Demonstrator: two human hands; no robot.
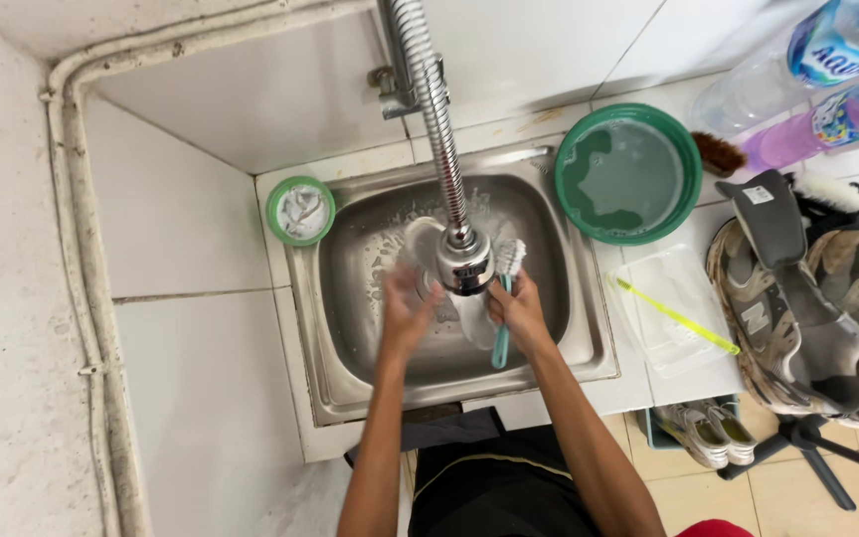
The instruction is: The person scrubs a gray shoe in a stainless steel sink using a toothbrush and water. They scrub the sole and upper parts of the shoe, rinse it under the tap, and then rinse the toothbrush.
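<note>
Both hands over the sink (589, 328), under the faucet head (464, 267): right hand (519, 310) gripping a teal brush (504, 298), left hand (407, 308) cupping something whitish, grip unclear. I'm judging the brush light, stiff, wet-slippery; best held mid-handle.

Home wash area, likely utility corner: steel sink (350, 328) set in white-tiled worktop (201, 348), flexible tap (441, 129), green basin (683, 189), worn sneakers (797, 308), bottles (797, 70) alongside.
</note>
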